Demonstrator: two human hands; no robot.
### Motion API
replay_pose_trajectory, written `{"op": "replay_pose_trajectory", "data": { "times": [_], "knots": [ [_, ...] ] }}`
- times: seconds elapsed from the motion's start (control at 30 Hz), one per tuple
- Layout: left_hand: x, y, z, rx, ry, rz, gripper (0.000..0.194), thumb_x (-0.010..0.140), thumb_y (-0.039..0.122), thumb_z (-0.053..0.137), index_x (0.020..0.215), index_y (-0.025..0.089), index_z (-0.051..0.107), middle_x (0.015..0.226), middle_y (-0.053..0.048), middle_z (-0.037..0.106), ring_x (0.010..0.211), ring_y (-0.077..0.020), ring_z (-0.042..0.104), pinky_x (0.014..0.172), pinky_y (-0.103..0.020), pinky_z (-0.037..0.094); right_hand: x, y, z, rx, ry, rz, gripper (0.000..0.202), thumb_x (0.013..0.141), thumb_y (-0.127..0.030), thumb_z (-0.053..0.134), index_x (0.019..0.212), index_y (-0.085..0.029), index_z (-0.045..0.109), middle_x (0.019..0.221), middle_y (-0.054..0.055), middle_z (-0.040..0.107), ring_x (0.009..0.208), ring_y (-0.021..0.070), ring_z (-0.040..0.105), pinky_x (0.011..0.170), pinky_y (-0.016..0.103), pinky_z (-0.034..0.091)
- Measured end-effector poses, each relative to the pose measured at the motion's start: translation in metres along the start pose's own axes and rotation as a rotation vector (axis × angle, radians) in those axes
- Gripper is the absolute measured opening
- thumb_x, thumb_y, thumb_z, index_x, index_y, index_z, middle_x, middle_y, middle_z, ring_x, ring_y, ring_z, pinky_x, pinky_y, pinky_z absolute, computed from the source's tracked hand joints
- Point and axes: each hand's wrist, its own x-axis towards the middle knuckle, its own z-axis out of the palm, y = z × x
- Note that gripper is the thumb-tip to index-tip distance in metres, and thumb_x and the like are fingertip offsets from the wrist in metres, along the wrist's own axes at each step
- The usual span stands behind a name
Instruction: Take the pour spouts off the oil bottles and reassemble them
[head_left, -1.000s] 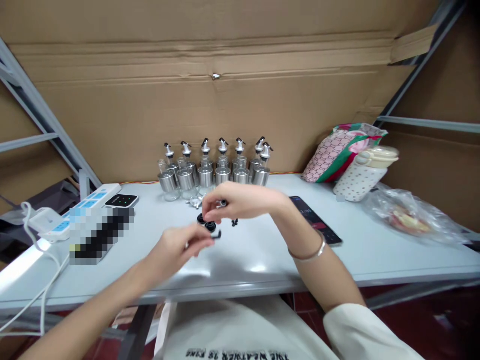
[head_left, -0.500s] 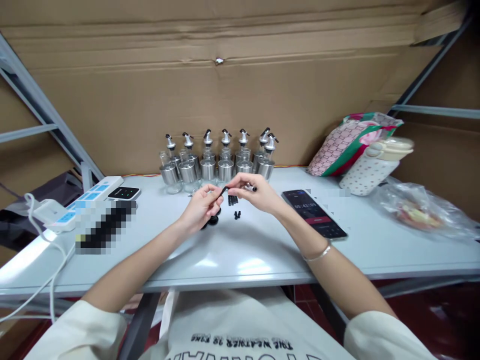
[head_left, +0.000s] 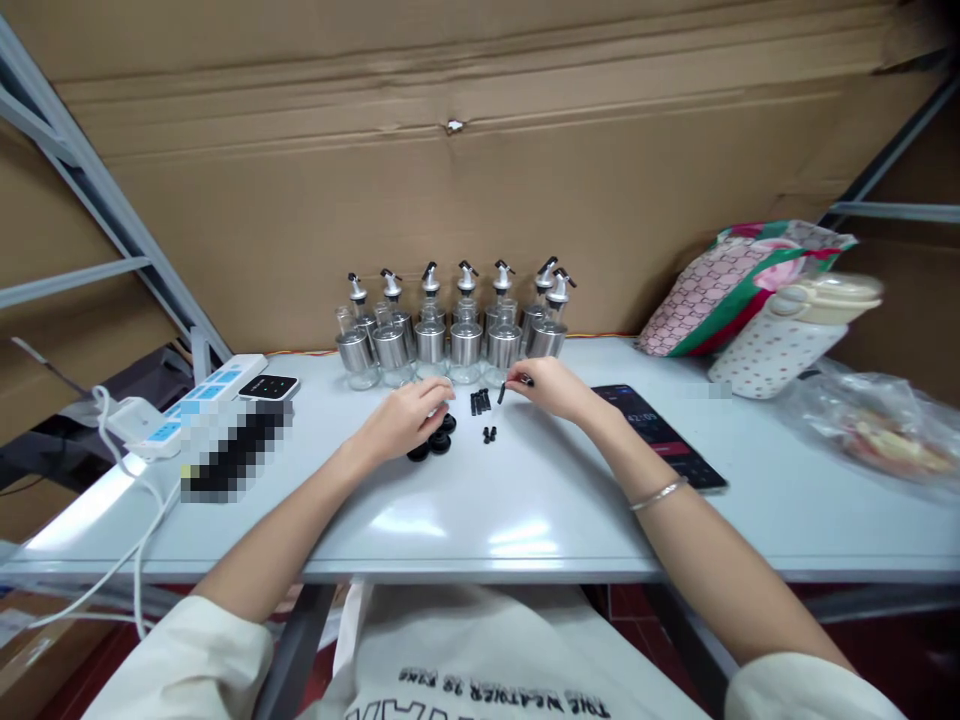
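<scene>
My right hand [head_left: 547, 388] pinches a small black stick-like piece [head_left: 502, 394] just above the table. A second dark object [head_left: 528, 380] pokes out of the same hand; its kind is unclear. Beside that hand lies a row of short black pieces [head_left: 480, 402]. My left hand [head_left: 409, 415] hovers over several round black caps [head_left: 440, 441], fingers loosely curved and apart, with nothing visible in them. Two or so tiny black plugs [head_left: 490, 435] lie between the hands. Behind them stand several glass-and-steel bottles [head_left: 466, 345], the back ones topped with pourer spouts [head_left: 430, 277].
A phone [head_left: 667, 440] lies right of my right hand. Further right are a patterned bag [head_left: 720, 290], a dotted bottle [head_left: 784, 345] and a clear plastic bag [head_left: 877, 420]. On the left are a power strip [head_left: 202, 395], a small black-screened device [head_left: 270, 387] and white cables [head_left: 139, 545].
My hands have parted. The left drew away from the small black piece toward the caps; the right moved it beside the row of black pieces. The view shifted slightly.
</scene>
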Motion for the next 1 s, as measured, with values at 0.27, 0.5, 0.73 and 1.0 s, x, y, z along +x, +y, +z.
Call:
{"op": "replay_pose_trajectory", "data": {
  "times": [0.27, 0.5, 0.73, 1.0],
  "knots": [
    [0.003, 0.008, -0.002, 0.075, 0.02, 0.094, 0.019, 0.094, 0.016, 0.037, 0.094, 0.014, 0.056, 0.098, -0.009, 0.065, 0.084, -0.0156, 0.062, 0.074, -0.027, 0.045, 0.003, 0.005, 0.013, -0.179, -0.12, 0.029, 0.013, 0.084, -0.015, 0.055, 0.084, -0.015, 0.068, 0.088, 0.012, 0.071, 0.082, 0.022, 0.065, 0.07, 0.026, 0.041],
    [0.003, 0.012, -0.003, 0.107, -0.026, 0.123, 0.021, 0.094, 0.014, 0.035, 0.092, 0.014, 0.056, 0.096, -0.008, 0.066, 0.084, -0.0156, 0.061, 0.072, -0.027, 0.043, 0.003, 0.004, 0.016, -0.224, -0.133, 0.048, 0.017, 0.085, -0.013, 0.05, 0.087, -0.014, 0.067, 0.089, 0.015, 0.071, 0.084, 0.0247, 0.066, 0.068, 0.028, 0.04],
    [0.003, 0.018, -0.002, 0.138, -0.041, 0.172, 0.023, 0.094, 0.012, 0.034, 0.091, 0.014, 0.057, 0.091, -0.007, 0.066, 0.08, -0.0153, 0.061, 0.072, -0.028, 0.041, 0.005, -0.001, 0.02, -0.23, -0.14, 0.076, 0.019, 0.086, -0.016, 0.049, 0.095, -0.013, 0.066, 0.094, 0.017, 0.07, 0.088, 0.0262, 0.065, 0.072, 0.029, 0.041],
    [0.002, 0.02, -0.001, 0.142, -0.028, 0.201, 0.023, 0.094, 0.012, 0.035, 0.09, 0.014, 0.057, 0.091, -0.006, 0.067, 0.078, -0.0146, 0.06, 0.07, -0.027, 0.04, -0.001, -0.005, 0.013, -0.183, -0.196, 0.024, 0.039, 0.073, 0.003, 0.045, 0.1, -0.013, 0.068, 0.101, 0.012, 0.07, 0.092, 0.0224, 0.064, 0.077, 0.026, 0.043]
  ]
}}
